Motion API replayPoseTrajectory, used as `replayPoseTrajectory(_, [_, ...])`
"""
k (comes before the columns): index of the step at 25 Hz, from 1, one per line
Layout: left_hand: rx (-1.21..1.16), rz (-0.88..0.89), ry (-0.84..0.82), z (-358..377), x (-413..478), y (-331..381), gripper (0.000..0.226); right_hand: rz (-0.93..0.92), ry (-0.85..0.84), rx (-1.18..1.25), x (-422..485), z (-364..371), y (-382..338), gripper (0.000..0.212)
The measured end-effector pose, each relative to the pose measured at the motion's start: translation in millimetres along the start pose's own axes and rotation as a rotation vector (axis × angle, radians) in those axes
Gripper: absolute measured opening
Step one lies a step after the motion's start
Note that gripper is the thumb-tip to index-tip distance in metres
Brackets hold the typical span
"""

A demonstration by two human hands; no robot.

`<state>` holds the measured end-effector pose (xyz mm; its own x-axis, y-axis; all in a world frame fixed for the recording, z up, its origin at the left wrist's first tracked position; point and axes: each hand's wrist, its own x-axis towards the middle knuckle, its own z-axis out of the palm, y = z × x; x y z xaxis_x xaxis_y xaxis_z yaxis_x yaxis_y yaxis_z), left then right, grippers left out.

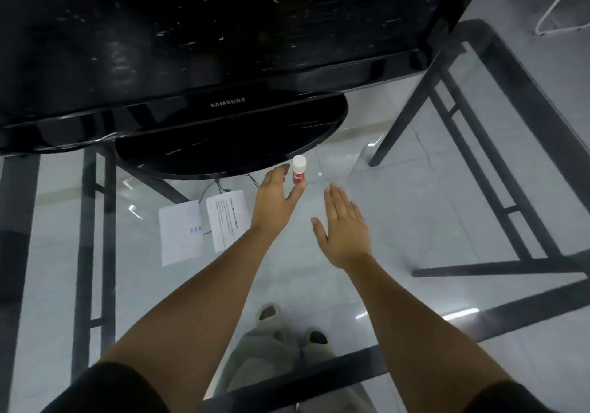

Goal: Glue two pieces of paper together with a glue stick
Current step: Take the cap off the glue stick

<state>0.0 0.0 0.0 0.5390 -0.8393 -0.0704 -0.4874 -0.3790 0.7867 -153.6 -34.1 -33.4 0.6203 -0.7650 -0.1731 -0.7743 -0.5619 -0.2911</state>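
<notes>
Nearest you, black sleeves are showing at the bottom edge, cut off by the frame, and both bare forearms are stretching forward over the clear glass table (415,208), through which pale glossy floor tiles, dark metal frame bars and your feet in blurred grey slippers (289,329) are showing.

Your right hand (343,226) is hovering flat and palm down, its fingers (335,197) lying straight and close together, thumb splayed, gripping nothing.

Your left hand (274,198) is reaching farther, fingers loosely spread and empty, curving around the glue stick (298,170); the thumb tip is sitting right at the base of the stick, and whether it is touching is hard to tell.

The stick is a small upright cylinder, red body under a white cap, standing just beyond your left fingers.

To the left of those fingers, two flat white rectangular papers (202,224) are lying side by side; their small print is unreadable.

Beyond everything, a glossy black monitor (207,45) with a rounded oval base is standing, its scuffed screen running out of view.
</notes>
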Motion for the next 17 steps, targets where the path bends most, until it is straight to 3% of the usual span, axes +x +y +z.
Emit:
replayPoseTrajectory(10, [-0.103,0.033,0.054,-1,4,10,0.027,0.000,0.039,0.004,2,4,3,0.063])
replayPoseTrajectory(13, [-0.126,0.033,0.000,-9,-11,10,0.027,-0.004,0.103,0.186,2,-2,3,0.052])
replayPoseTrajectory(17, [-0.020,0.046,-0.051,-16,-30,11,0.032,0.150,0.259,0.632,16,-35,-7,0.032])
